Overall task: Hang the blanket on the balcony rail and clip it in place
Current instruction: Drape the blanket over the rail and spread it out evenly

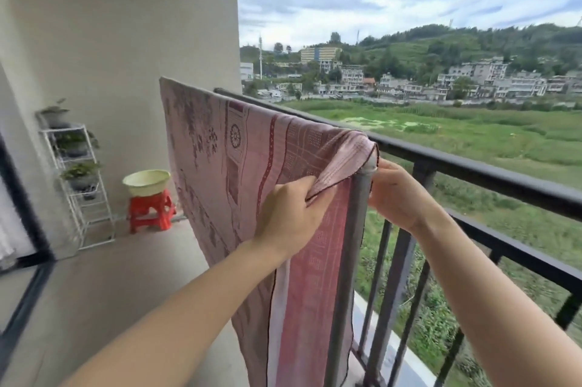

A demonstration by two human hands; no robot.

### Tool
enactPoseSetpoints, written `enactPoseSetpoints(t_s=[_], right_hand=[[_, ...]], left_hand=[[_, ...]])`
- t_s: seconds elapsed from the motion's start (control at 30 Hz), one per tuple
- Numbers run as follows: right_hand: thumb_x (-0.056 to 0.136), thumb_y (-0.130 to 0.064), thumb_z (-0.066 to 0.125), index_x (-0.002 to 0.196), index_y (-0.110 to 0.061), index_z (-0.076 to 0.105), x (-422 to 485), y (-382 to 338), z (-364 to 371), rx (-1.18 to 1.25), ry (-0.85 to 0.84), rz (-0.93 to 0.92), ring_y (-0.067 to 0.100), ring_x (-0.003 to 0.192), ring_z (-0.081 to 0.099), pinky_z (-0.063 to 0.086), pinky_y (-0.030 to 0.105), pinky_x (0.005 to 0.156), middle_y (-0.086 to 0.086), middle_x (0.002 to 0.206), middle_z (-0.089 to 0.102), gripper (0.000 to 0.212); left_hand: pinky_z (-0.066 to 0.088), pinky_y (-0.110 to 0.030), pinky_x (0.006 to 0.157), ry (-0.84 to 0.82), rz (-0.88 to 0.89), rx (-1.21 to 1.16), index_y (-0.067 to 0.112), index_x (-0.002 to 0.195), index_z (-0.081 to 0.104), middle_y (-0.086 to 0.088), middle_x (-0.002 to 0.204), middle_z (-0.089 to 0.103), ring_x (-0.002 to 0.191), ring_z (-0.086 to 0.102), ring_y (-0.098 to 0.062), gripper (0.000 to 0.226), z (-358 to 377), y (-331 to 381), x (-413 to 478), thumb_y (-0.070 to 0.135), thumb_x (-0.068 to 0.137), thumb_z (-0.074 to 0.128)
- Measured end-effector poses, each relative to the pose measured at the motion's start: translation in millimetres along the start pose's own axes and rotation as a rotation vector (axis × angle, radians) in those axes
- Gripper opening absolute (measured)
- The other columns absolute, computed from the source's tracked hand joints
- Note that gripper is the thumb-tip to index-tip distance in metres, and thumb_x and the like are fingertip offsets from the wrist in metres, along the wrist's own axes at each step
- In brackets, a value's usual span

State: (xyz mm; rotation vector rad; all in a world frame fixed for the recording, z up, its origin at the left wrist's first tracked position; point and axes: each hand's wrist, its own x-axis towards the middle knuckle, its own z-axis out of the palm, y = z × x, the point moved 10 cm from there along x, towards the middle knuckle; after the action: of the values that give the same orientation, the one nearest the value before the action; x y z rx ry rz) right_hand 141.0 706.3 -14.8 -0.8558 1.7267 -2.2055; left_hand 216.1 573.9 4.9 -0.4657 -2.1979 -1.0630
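A pink patterned blanket hangs over a grey drying-rack bar that stands just inside the black balcony rail. The rack's grey upright post shows at the blanket's right edge. My left hand pinches a fold of the blanket near its top right corner. My right hand is at the top of the post, fingers touching the blanket's bunched corner and the white joint there. No clip shows in either hand.
A red plastic stool with a pale basin on it stands by the wall at the left. A white wire shelf holds potted plants. A dark door frame runs along the far left. Open concrete floor lies below.
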Motion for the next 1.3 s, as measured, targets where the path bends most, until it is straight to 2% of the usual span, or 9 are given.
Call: enactPoseSetpoints(t_s=[0.27, 0.4, 0.5, 0.67, 0.8, 0.87, 1.0, 1.17, 1.3], right_hand=[[0.099, -0.021, 0.042, 0.082, -0.015, 0.063, -26, -71, -29, -0.653, 0.633, -0.427, 0.008, 0.065, 0.044, 0.035, 0.028, 0.059, -0.001, 0.072, 0.058, 0.028], [0.102, -0.016, 0.036, 0.070, -0.006, 0.048, -73, -74, -37, -0.681, 0.850, -0.617, 0.000, 0.053, 0.034, 0.026, 0.018, 0.052, -0.002, 0.061, 0.044, 0.035], [0.099, -0.016, 0.044, 0.060, -0.012, 0.041, -76, -28, -42, -0.761, 0.677, -0.478, 0.003, 0.051, 0.031, 0.026, 0.025, 0.051, 0.000, 0.055, 0.038, 0.040], [0.088, -0.029, 0.062, 0.072, 0.006, 0.051, -69, -24, -33, -0.771, 0.410, -0.371, 0.017, 0.057, 0.041, 0.033, 0.033, 0.052, 0.023, 0.063, 0.049, 0.041], [0.091, -0.025, 0.062, 0.067, 0.011, 0.053, -62, -28, -14, -0.705, 0.220, -0.244, 0.013, 0.053, 0.040, 0.030, 0.028, 0.052, 0.007, 0.058, 0.047, 0.043], [0.093, -0.020, 0.060, 0.062, 0.008, 0.052, -66, -34, -11, -0.679, 0.193, -0.229, 0.008, 0.047, 0.041, 0.032, 0.024, 0.048, 0.002, 0.049, 0.049, 0.042], [0.093, -0.014, 0.058, 0.078, 0.022, 0.055, -78, -51, -16, -0.504, 0.258, -0.283, 0.026, 0.061, 0.055, 0.041, 0.035, 0.058, 0.042, 0.078, 0.057, 0.038], [0.088, -0.010, 0.062, 0.082, 0.008, 0.063, -86, -33, -13, -0.596, 0.213, -0.226, 0.021, 0.064, 0.054, 0.045, 0.035, 0.060, 0.030, 0.076, 0.063, 0.019], [0.077, -0.021, 0.061, 0.084, -0.013, 0.065, -92, 11, -28, -0.704, 0.171, -0.082, 0.036, 0.075, 0.064, 0.052, 0.049, 0.071, 0.016, 0.085, 0.069, 0.010]], left_hand=[[0.027, -0.030, 0.043, 0.119, 0.057, 0.008, 0.027, 0.049, 0.029, 0.007, 0.039, 0.035, 0.040, 0.029, -0.011, 0.051, -19, 37, 17, 0.027, 0.093, 0.055], [0.030, -0.035, 0.045, 0.139, 0.134, 0.124, 0.025, 0.052, 0.026, 0.003, 0.042, 0.029, 0.046, 0.030, -0.016, 0.051, -16, 62, 12, 0.029, 0.089, 0.060], [0.029, -0.034, 0.046, 0.044, 0.084, 0.214, 0.024, 0.051, 0.027, 0.004, 0.041, 0.029, 0.044, 0.030, -0.016, 0.051, 7, 50, -9, 0.034, 0.091, 0.057], [0.027, -0.029, 0.046, 0.039, -0.038, 0.262, 0.020, 0.049, 0.033, 0.004, 0.042, 0.035, 0.042, 0.036, -0.012, 0.048, 18, 38, -26, 0.032, 0.089, 0.057], [0.029, -0.027, 0.047, 0.015, -0.089, 0.187, 0.017, 0.051, 0.040, 0.005, 0.041, 0.038, 0.043, 0.037, -0.012, 0.045, 25, 44, -25, 0.032, 0.090, 0.057], [0.025, -0.020, 0.043, 0.034, -0.109, 0.152, 0.018, 0.048, 0.037, 0.006, 0.038, 0.037, 0.042, 0.037, -0.010, 0.048, 22, 48, -25, 0.029, 0.090, 0.059], [0.025, -0.018, 0.043, 0.044, -0.136, 0.071, 0.019, 0.046, 0.036, 0.009, 0.036, 0.039, 0.041, 0.036, -0.007, 0.050, 18, 59, -27, 0.024, 0.089, 0.060], [0.031, -0.025, 0.047, -0.094, -0.214, 0.265, 0.018, 0.057, 0.047, 0.004, 0.055, 0.051, 0.057, 0.049, -0.019, 0.034, 38, 51, -39, 0.032, 0.086, 0.058], [0.038, -0.028, 0.050, -0.207, -0.250, 0.430, 0.022, 0.060, 0.047, 0.003, 0.064, 0.057, 0.062, 0.052, -0.021, 0.029, 60, 28, -60, 0.036, 0.083, 0.056]])
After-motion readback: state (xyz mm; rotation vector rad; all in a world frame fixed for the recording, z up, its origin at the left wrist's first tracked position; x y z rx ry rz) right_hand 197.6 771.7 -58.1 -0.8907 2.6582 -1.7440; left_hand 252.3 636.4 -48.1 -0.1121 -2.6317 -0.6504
